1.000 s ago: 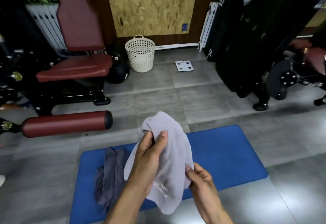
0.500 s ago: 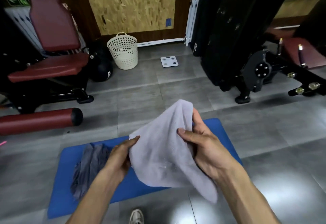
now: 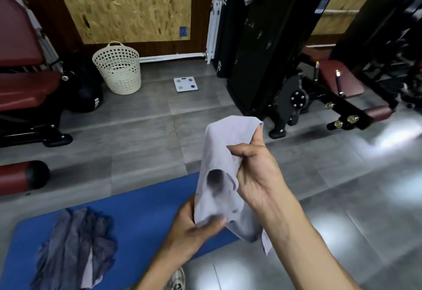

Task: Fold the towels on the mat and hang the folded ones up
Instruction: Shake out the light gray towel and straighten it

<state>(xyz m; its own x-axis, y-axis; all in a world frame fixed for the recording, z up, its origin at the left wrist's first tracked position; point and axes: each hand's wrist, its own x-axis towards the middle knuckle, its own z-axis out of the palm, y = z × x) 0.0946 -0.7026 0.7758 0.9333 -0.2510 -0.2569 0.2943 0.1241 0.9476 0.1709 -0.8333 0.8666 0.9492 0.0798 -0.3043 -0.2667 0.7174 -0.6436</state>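
With your right hand (image 3: 258,175) gripping the top of the pale towel (image 3: 219,152) and your left hand (image 3: 194,228) pinching its lower edge, both above the blue mat (image 3: 141,209), match corners before creasing flat.

left grip (image 3: 194,228) low, right grip (image 3: 255,173) higher (both pinching).

Towel (image 3: 219,152) — now narrower, bunched

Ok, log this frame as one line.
stage: folding in air | left hand: grips light towel lower edge | right hand: grips its upper part | dark towel: crumpled on blue mat
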